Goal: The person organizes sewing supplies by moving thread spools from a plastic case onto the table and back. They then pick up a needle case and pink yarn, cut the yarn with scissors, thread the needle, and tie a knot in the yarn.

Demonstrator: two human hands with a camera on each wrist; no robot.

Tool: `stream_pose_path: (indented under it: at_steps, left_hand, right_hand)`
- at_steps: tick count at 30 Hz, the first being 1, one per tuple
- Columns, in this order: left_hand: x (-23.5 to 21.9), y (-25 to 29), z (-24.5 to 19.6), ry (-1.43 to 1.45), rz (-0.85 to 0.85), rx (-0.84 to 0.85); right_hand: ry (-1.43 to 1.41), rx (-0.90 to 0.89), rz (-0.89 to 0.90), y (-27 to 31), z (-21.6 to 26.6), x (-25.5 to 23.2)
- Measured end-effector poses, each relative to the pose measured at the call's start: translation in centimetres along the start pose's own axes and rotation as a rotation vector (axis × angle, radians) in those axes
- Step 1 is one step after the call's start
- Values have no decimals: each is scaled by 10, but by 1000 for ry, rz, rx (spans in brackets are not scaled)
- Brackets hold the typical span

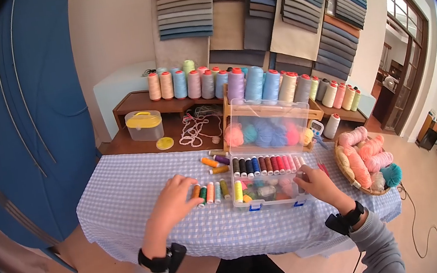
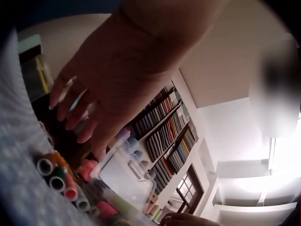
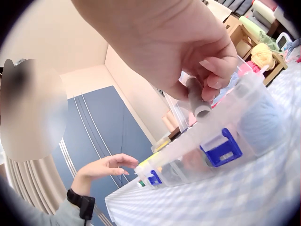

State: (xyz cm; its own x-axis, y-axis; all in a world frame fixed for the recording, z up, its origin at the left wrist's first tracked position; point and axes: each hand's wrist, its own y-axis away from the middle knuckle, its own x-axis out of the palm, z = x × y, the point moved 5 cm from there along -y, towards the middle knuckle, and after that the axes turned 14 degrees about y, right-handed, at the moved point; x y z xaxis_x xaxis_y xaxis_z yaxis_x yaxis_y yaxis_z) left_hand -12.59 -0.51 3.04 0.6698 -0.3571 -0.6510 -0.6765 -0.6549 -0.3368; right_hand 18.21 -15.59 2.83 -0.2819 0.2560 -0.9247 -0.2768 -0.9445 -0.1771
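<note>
Found pinched between thumb and fingers of the right hand (image 1: 320, 185): one grey thread spool (image 3: 194, 96), tilted, at about 3 o'clock on the clear case (image 1: 277, 202); contact with the case, cannot tell. Left hand (image 1: 169, 202) at 9 o'clock from the case, fingers loosely spread near the loose spools (image 1: 210, 193), gripping nothing. Judged light, stiff and not fragile; probably smooth under the fingertips (and prone to roll if dropped on the cloth-covered counter (image 1: 120, 188)). Best taken mid-barrel, with light, even pressure, leaving the pale lower end free.
</note>
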Motion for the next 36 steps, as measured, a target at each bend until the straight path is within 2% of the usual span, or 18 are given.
stream_pose_path:
  at_steps: [2,6,8,12,13,14,16,18,21,23,24,27,28,30,32,34,35,36]
  left_hand:
    - [-3,-13,19,-62,29,-69]
    - [16,-55,34,-77,72,-1]
    - [36,-82,37,-65,83,25]
    - [65,-131,52,-347,-47,-59]
    - [70,-139,55,-457,-80,-69]
    - [77,-147,58,-446,-74,-60]
    - [82,-158,63,-505,8,-247]
    - [82,-163,57,-484,33,-263]
    - [86,-170,62,-478,12,-255]
    - [84,-173,64,-330,-58,-176]
    - [83,-175,73,-333,-54,-178]
    - [77,-177,92,-9,-90,-155]
    - [74,-176,96,-16,-85,-155]
    - [65,-174,103,256,-133,-161]
    - [45,-167,80,256,-203,-152]
    - [24,-163,60,431,-336,-25]
    - [21,-161,46,469,-321,49]
    - [21,-159,32,463,-319,43]
  right_hand:
    - [120,-25,-52,1,5,-1]
    - [315,10,-16,3,3,-2]
    - [376,-53,66,4,-1,0]
    - [308,-1,93,7,-5,-13]
    - [320,-1,38,9,-7,-19]
    - [332,-1,-16,10,-8,-26]
    - [303,26,-28,16,-10,-39]
    - [276,-28,-41,21,-13,-45]
    - [239,9,-32,24,-14,-52]
    - [234,27,-16,23,-17,-51]
    - [225,24,-41,22,-17,-52]
    - [173,-2,-107,18,-18,-54]
    - [134,-26,-147,16,-17,-54]
    - [110,-33,-160,13,-9,-59]
    - [85,-46,-175,10,1,-63]
    - [67,-57,-215,6,12,-66]
    - [105,-68,-178,3,18,-66]
    - [98,-69,-174,-1,24,-62]
